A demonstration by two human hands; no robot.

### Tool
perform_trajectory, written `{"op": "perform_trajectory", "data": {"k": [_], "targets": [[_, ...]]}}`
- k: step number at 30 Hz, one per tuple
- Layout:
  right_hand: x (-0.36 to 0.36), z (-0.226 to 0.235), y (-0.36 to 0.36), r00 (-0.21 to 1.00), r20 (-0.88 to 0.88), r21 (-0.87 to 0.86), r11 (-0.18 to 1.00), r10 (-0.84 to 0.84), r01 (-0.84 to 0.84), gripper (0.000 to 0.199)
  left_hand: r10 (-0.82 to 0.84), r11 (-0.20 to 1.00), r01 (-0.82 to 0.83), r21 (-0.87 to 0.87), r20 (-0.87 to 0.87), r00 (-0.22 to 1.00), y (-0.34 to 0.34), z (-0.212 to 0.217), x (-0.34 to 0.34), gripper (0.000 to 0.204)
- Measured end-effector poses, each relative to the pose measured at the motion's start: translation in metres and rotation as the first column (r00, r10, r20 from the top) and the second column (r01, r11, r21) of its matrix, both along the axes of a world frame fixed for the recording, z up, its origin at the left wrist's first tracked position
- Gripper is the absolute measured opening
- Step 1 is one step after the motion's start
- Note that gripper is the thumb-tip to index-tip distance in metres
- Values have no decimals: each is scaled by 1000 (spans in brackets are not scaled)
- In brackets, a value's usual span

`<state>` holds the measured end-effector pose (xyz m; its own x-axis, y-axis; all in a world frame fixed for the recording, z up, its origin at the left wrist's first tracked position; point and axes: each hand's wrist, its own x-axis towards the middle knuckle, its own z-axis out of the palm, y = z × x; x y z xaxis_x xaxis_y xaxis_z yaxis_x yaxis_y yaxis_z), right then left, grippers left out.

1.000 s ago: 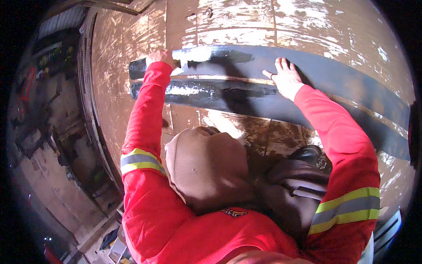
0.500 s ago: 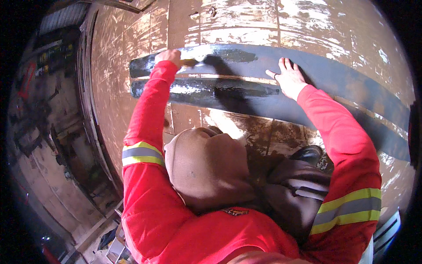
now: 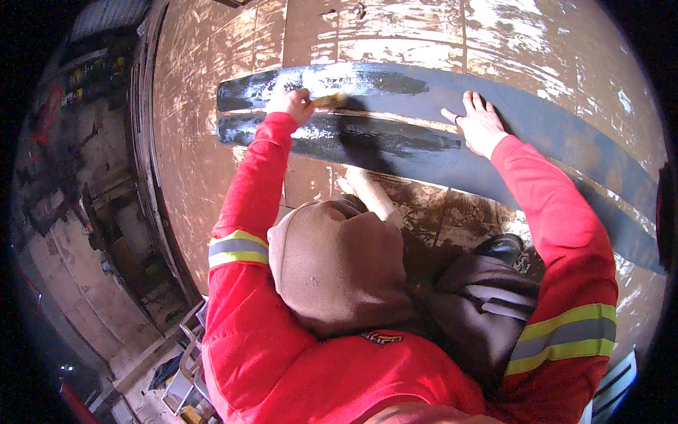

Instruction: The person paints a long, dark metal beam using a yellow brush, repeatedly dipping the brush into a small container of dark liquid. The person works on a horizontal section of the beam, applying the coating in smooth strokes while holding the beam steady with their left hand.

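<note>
Near the left end of the upper black strip [image 3: 438, 88], the left hand [image 3: 293, 104], fingers clenched on a brush [image 3: 328, 99], has moved rightward, while the right hand [image 3: 480, 127] stays flat, fingers spread.

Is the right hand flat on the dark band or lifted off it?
Flat on it: the right hand lies palm-down, fingers spread, on the dark painted band. The left hand holds a brush further along.

Brush [image 3: 328, 99], prob. yellow-handled, on black stripe [image 3: 395, 145]
</note>
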<state>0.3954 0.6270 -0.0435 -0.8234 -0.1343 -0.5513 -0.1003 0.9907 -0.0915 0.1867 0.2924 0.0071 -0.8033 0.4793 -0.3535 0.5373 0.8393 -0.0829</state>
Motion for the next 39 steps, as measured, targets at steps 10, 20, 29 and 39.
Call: {"op": "perform_trajectory", "data": {"k": [10, 20, 29, 39], "targets": [[1, 9, -2, 999, 25, -36, 999, -33, 34, 74, -131, 965, 80, -251, -191, 973, -15, -1, 7, 16], [2, 4, -1, 1000, 17, 7, 1000, -6, 6, 77, 136, 975, -152, -163, -104, 985, -35, 7, -12, 20], [2, 1, -3, 1000, 10, -1, 1000, -11, 12, 70, -18, 960, -48, -275, -230, 973, -5, -6, 16, 20], [2, 1, -1, 1000, 16, 14, 1000, -2, 2, 62, -51, 960, -11, 281, 215, 975, 82, -4, 34, 23]]}}
